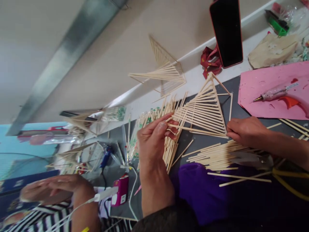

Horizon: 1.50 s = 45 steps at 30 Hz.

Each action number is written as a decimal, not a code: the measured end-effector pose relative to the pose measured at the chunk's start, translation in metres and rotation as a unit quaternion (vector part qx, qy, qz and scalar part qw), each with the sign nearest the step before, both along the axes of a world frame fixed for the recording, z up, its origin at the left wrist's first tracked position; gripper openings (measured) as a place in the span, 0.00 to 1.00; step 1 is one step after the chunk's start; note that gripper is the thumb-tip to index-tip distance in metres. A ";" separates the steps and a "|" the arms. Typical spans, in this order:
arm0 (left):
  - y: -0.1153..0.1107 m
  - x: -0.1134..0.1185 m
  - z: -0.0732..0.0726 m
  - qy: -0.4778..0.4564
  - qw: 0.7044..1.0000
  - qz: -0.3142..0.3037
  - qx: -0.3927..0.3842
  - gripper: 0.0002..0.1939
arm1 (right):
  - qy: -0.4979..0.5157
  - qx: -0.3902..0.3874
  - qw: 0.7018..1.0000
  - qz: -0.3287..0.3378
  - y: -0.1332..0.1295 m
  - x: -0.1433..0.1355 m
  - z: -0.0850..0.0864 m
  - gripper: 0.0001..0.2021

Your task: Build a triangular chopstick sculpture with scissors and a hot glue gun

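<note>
A fan-like frame of thin wooden sticks (208, 111) stands over the dark table. My left hand (155, 141) pinches the left end of a wooden stick (196, 130) lying along the frame's near edge. My right hand (247, 131) is closed at the frame's near right corner, where that stick's other end meets it; the fingertips are partly hidden. Below my right hand lies a pile of loose sticks (207, 154), with scissors (253, 161) over them. More sticks (170, 151) lie in a bundle behind my left hand.
A glue gun (272, 93) rests on a pink sheet (251, 80) at right. A phone (227, 35) leans upright near the wall. Another stick frame (166, 75) stands against the wall. At left are a person's arm (84, 206), a magenta box (120, 191) and a blue glue gun (106, 156).
</note>
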<state>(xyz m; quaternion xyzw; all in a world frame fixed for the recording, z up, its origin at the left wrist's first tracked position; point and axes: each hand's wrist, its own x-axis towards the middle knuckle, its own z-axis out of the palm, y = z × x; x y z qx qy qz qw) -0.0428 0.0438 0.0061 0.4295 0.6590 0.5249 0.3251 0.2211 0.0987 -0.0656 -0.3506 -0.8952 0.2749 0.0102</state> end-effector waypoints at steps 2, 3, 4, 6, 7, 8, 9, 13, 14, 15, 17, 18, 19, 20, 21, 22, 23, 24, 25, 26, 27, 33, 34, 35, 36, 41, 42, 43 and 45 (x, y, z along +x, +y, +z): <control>0.001 0.001 0.000 -0.005 1.000 0.000 0.002 0.15 | -0.012 -0.021 1.000 0.001 0.003 0.000 0.005 0.09; 0.002 0.001 0.000 -0.006 1.000 0.000 0.004 0.15 | -0.018 -0.029 0.999 0.000 0.003 -0.001 0.006 0.08; 0.002 0.001 0.000 -0.005 1.000 0.001 0.007 0.14 | -0.022 -0.033 0.999 0.000 0.004 -0.001 0.008 0.08; 0.002 0.001 0.000 -0.001 1.000 0.000 0.009 0.14 | -0.023 -0.033 0.999 -0.001 0.005 0.000 0.009 0.08; 0.002 0.001 0.000 0.001 1.000 -0.001 0.009 0.14 | -0.020 -0.031 0.999 -0.001 0.005 0.000 0.009 0.09; 0.002 0.001 0.000 0.002 1.000 -0.002 0.007 0.14 | -0.016 -0.029 0.999 0.000 0.005 0.000 0.009 0.09; 0.002 0.001 0.000 0.002 1.000 -0.002 0.006 0.14 | -0.014 -0.028 1.000 0.000 0.005 0.000 0.008 0.09; 0.002 0.003 -0.001 -0.001 1.000 0.003 0.008 0.15 | -0.013 -0.030 0.999 0.003 0.004 0.001 0.009 0.09; 0.002 0.003 -0.001 -0.004 1.000 0.004 0.008 0.16 | -0.015 -0.030 0.999 0.004 0.004 0.001 0.010 0.09; 0.001 0.003 -0.001 -0.007 1.000 0.004 0.006 0.16 | -0.017 -0.030 0.999 0.004 0.004 0.001 0.010 0.09; 0.001 0.004 -0.001 -0.014 1.000 0.003 0.001 0.18 | -0.020 -0.029 0.999 0.002 0.003 0.001 0.009 0.09; 0.001 0.003 -0.001 -0.017 1.000 0.001 0.001 0.18 | -0.019 -0.028 0.999 0.002 0.003 0.001 0.008 0.10; 0.001 0.003 -0.001 -0.020 1.000 0.000 0.001 0.19 | -0.018 -0.026 0.999 0.002 0.003 0.001 0.008 0.10; 0.000 0.003 -0.002 -0.023 1.000 0.000 0.004 0.19 | -0.017 -0.025 1.000 0.002 0.003 0.001 0.007 0.11; 0.000 0.003 -0.003 -0.025 1.000 0.000 0.007 0.20 | -0.016 -0.023 1.000 0.002 0.003 0.002 0.006 0.11; -0.001 0.002 -0.004 -0.026 1.000 0.001 0.009 0.20 | -0.016 -0.021 1.000 0.003 0.002 0.002 0.006 0.11; -0.001 0.002 -0.005 -0.027 1.000 0.003 0.010 0.20 | -0.015 -0.020 1.000 0.003 0.002 0.002 0.005 0.12; -0.002 0.002 -0.006 -0.026 1.000 0.004 0.010 0.20 | -0.014 -0.019 1.000 0.003 0.002 0.002 0.004 0.12; -0.002 0.002 -0.006 -0.024 1.000 0.006 0.010 0.20 | -0.011 -0.018 1.000 0.004 0.001 0.003 0.004 0.12; -0.003 0.002 -0.007 -0.021 1.000 0.006 0.011 0.21 | -0.005 -0.016 1.000 0.005 0.001 0.003 0.003 0.11; -0.004 0.002 -0.008 -0.017 1.000 0.005 0.011 0.21 | 0.001 -0.014 1.000 0.005 0.001 0.003 0.002 0.11; -0.002 0.003 -0.009 0.002 1.000 -0.001 0.019 0.25 | 0.051 -0.039 0.998 -0.019 0.006 0.002 0.000 0.09; -0.002 0.004 -0.008 0.003 1.000 0.005 0.021 0.25 | 0.061 -0.042 0.997 -0.015 0.007 0.002 0.003 0.09; -0.001 0.005 -0.007 0.010 1.000 0.016 0.021 0.24 | 0.069 -0.045 0.997 0.000 0.008 0.003 0.008 0.09; 0.001 0.006 -0.006 0.020 0.999 0.032 0.019 0.22 | 0.073 -0.048 0.996 0.020 0.009 0.004 0.014 0.09; 0.010 0.008 -0.004 0.026 0.999 0.043 0.019 0.17 | 0.060 -0.025 0.997 0.044 0.010 0.022 0.053 0.09; 0.011 0.008 -0.004 0.023 0.999 0.037 0.017 0.16 | 0.060 -0.022 0.997 0.037 0.008 0.030 0.060 0.09; 0.012 0.008 -0.004 0.019 0.999 0.031 0.013 0.16 | 0.062 -0.018 0.998 0.022 0.007 0.039 0.065 0.09; 0.012 0.008 -0.003 0.016 1.000 0.025 0.011 0.16 | 0.074 -0.010 0.997 -0.034 0.004 0.065 0.071 0.09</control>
